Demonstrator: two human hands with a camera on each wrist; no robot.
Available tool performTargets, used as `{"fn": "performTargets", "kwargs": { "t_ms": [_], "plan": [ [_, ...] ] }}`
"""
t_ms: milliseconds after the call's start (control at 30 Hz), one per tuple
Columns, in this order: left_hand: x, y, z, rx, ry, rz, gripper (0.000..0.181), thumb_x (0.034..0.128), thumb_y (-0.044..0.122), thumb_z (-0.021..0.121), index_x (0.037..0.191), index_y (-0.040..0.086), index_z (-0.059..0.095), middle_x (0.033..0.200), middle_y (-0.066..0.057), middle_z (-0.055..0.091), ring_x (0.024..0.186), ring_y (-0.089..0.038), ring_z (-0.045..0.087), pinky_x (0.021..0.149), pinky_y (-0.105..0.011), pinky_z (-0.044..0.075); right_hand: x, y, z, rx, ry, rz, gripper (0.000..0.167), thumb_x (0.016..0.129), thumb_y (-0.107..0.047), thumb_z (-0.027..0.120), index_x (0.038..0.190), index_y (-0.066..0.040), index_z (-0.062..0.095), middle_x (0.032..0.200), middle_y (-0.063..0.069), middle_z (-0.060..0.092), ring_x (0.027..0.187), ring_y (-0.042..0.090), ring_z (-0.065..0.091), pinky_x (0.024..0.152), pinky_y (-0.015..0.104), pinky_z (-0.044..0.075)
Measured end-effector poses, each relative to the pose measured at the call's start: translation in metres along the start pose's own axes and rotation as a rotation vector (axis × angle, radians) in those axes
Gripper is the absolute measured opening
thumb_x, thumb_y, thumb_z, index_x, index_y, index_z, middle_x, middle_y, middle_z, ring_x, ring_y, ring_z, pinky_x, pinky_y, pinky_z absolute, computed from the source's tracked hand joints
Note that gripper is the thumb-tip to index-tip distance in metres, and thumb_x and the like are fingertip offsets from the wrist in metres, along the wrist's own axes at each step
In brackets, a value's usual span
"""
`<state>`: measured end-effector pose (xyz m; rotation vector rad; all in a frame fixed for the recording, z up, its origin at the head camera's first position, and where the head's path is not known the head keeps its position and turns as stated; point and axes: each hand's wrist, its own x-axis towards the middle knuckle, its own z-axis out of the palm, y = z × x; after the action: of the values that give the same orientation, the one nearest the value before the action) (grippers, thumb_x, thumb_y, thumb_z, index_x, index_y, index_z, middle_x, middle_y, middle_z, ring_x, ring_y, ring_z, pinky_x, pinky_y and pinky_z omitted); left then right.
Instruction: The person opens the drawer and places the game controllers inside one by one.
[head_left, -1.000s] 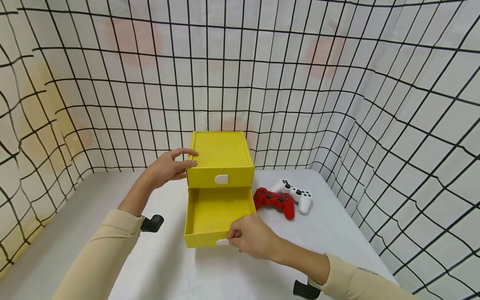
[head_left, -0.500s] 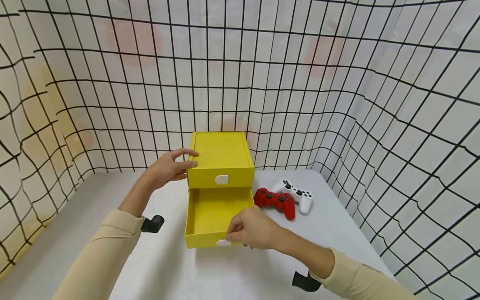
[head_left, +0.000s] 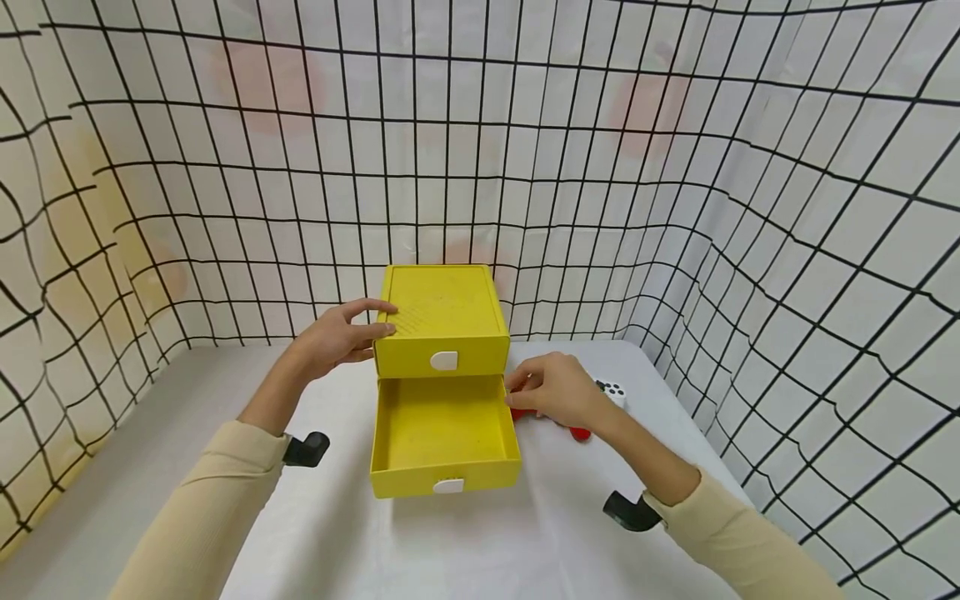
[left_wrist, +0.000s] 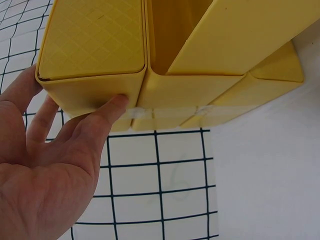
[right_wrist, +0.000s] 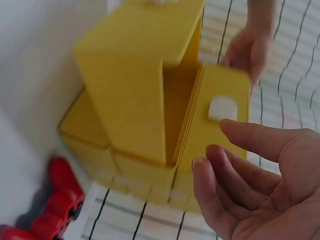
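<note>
A yellow drawer unit with white tab handles stands in the middle of the table. Its top drawer is pushed in, while the drawer below is pulled out and shows a bare yellow floor. My left hand rests on the unit's upper left edge, with fingertips on the top and one on the side. The right hand, loosely curved, holds nothing in the right wrist view. It hovers beside the pulled-out drawer's right wall, over a red game controller, which it mostly hides.
A white game controller lies behind the red one, mostly hidden by the right hand. White cloth covers the table. A black wire grid with white sheeting encloses the back and both sides.
My right hand has let go of the lower drawer's white tab and moved up and right, over the controllers. The left hand and the drawer unit have stayed in place.
</note>
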<state>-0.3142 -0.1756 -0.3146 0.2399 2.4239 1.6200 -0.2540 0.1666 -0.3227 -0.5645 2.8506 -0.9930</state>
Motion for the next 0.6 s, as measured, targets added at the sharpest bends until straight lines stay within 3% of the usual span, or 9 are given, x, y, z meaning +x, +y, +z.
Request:
{"fn": "performTargets", "kwargs": {
  "t_ms": [200,433,600],
  "plan": [
    [0.000,-0.001,-0.001,-0.007,-0.001,0.007,0.051,0.0997,0.032,0.067,0.147,0.019,0.050,0.135,-0.015,0.059,0.108,-0.022,0.064,0.108,-0.041,0.051,0.013,0.029,-0.011,-0.022,0.065,0.099,0.026,0.088,-0.025,0.078,0.111,-0.011,0.075,0.090,0.006,0.073,0.076,0.020,0.065,0.065,0.029,0.058],
    [0.001,-0.002,0.000,-0.017,-0.009,0.015,0.051,0.1001,0.031,0.066,0.146,0.018,0.050,0.135,-0.014,0.057,0.104,-0.019,0.062,0.100,-0.033,0.056,0.022,0.066,-0.011,-0.038,0.113,0.146,0.048,0.087,-0.029,0.079,0.128,-0.008,0.068,0.101,0.012,0.072,0.085,0.025,0.066,0.067,0.030,0.057],
    [0.001,-0.002,0.000,-0.018,-0.007,0.012,0.051,0.1001,0.031,0.066,0.146,0.018,0.050,0.136,-0.015,0.057,0.106,-0.020,0.064,0.104,-0.037,0.054,0.026,0.090,-0.006,-0.055,0.153,0.182,0.056,0.087,-0.030,0.079,0.134,-0.006,0.063,0.117,0.022,0.068,0.100,0.032,0.064,0.078,0.040,0.059]
  ]
}}
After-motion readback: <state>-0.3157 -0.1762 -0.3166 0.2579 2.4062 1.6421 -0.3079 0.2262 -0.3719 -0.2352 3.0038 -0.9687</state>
